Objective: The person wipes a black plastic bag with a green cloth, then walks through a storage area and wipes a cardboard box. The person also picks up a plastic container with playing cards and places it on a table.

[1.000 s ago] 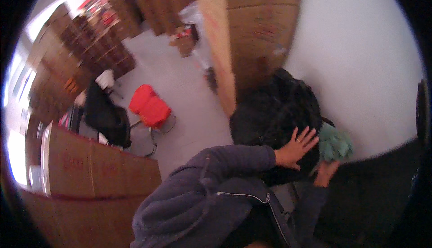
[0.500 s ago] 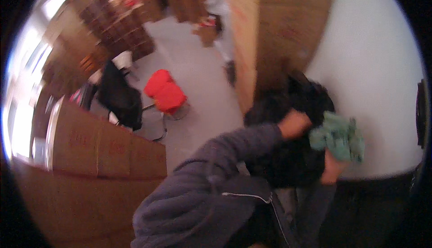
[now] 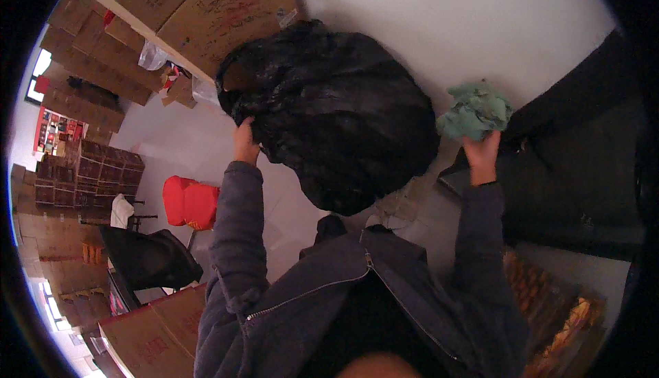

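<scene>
Bag point(image 3: 343, 113) mostly between hands point(image 3: 482, 151), edge point(image 3: 239, 107) in left point(image 3: 246, 144).

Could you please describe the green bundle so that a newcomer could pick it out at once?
Find the big black bag beside the white wall. Just right of it in the picture, the right hand holds the green bundle. It is small and crumpled, and its pale green sets it apart from the black bag.

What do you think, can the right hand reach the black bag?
Probably yes: nothing visible stands between the right hand and the black bag to its left, though the hand already holds crumpled green material.
</scene>
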Demonstrator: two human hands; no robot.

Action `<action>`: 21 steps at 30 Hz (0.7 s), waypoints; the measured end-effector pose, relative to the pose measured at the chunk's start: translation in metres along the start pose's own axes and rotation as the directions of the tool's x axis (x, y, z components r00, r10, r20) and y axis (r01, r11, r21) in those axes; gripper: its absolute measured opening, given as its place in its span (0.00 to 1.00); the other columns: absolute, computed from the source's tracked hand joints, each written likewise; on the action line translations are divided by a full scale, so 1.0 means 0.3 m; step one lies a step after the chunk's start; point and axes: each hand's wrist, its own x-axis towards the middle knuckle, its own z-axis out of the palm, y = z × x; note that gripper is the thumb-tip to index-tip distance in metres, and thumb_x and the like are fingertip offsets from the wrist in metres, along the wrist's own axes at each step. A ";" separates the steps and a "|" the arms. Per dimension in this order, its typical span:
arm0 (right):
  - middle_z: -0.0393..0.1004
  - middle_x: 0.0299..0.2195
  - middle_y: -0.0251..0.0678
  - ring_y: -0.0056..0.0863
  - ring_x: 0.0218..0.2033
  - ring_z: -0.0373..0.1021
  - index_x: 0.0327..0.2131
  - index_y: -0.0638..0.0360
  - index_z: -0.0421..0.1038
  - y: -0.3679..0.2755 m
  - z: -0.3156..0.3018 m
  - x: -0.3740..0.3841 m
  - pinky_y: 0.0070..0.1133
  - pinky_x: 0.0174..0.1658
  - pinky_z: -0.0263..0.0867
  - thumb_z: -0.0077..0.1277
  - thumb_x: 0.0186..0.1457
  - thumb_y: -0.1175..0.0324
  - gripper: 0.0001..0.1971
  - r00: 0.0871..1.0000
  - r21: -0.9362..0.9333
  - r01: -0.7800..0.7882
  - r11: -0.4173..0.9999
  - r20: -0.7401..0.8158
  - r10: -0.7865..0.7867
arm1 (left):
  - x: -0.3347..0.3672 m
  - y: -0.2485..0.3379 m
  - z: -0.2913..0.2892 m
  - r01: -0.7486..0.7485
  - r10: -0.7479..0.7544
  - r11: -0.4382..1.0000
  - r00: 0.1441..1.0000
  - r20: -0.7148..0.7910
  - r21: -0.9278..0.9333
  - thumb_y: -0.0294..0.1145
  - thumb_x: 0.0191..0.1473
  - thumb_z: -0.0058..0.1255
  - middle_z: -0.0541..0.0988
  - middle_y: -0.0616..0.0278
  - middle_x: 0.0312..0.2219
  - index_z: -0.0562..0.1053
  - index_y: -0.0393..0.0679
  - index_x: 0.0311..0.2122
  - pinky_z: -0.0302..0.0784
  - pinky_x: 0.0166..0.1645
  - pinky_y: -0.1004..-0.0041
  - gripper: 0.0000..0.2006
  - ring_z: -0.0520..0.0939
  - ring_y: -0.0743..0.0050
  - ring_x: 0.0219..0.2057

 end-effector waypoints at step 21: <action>0.50 0.58 0.44 0.51 0.59 0.42 0.49 0.60 0.63 0.746 0.324 -0.005 0.51 0.54 0.44 0.58 0.41 0.54 0.32 0.852 -0.762 0.511 -0.397 0.390 0.348 | -0.111 0.095 0.513 -0.297 0.461 0.424 0.884 0.078 0.855 0.55 0.27 0.67 0.32 0.40 0.60 0.29 0.40 0.60 0.41 0.61 0.53 0.67 0.37 0.41 0.61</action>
